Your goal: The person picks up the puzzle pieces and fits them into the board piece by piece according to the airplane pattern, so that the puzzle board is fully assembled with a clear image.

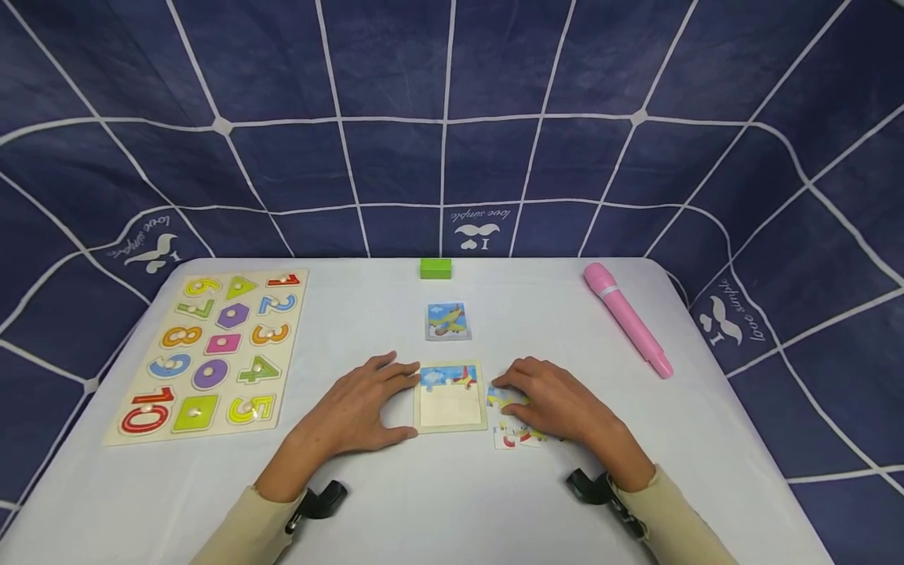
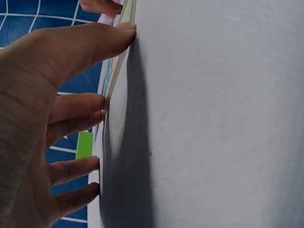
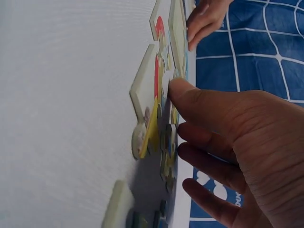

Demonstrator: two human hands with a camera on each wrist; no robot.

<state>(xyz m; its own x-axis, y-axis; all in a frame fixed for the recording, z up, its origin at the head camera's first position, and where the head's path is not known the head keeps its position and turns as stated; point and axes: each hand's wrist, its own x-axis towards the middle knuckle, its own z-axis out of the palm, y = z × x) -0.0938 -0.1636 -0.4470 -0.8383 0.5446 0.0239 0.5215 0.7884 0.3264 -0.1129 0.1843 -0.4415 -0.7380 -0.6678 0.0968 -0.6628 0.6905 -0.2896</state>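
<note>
A square puzzle tray [image 1: 450,416] lies at the middle of the table, its top part filled with blue sky pieces and a red bit. My left hand [image 1: 360,404] is at the tray's left side, thumb at the lower left corner and fingertips at the upper left edge; in the left wrist view the thumb [image 2: 95,45] touches the tray's edge. To the tray's right, my right hand [image 1: 558,400] rests over loose puzzle pieces [image 1: 504,438], its palm and fingers covering some. The right wrist view shows the thumb [image 3: 204,102] touching pieces beside a white-sided piece [image 3: 145,85]; a firm grip is not visible.
Behind the tray lie a picture card [image 1: 448,322] with an airplane and a green block [image 1: 435,269]. A board of numbers and shapes [image 1: 205,353] is at the left, and a pink microphone [image 1: 632,322] at the back right. A dark blue gridded cloth [image 1: 395,165] hangs behind.
</note>
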